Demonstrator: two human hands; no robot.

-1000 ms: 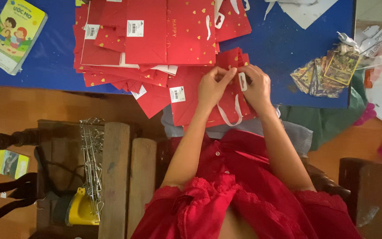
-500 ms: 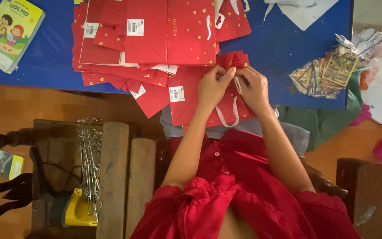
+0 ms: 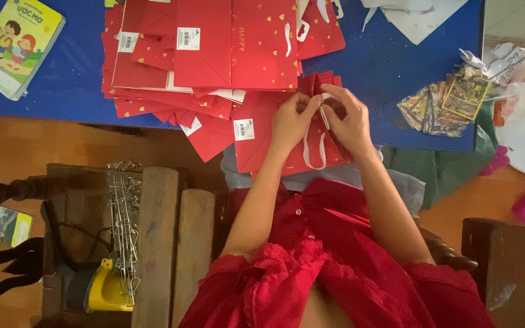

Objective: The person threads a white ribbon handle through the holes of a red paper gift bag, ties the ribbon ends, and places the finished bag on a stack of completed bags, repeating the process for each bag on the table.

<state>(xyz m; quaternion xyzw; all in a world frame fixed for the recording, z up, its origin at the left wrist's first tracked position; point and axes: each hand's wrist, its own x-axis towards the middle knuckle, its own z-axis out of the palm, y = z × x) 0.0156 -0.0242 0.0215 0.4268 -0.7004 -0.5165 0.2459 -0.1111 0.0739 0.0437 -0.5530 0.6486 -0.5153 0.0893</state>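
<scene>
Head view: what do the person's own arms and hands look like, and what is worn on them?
Both arms are bare from the shoulders down. The left hand and right hand are bare too: no gloves, and no rings, watch or bracelets that I can make out. The red garment has short sleeves with lacy edging and small buttons down the front.

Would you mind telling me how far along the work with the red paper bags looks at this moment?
A large pile of flat red bags already lies on the blue table, several showing white handles. In hand is one more red bag: the left hand and right hand pinch at its top edge, where a white ribbon handle loops down. How many bags remain cannot be told.
</scene>
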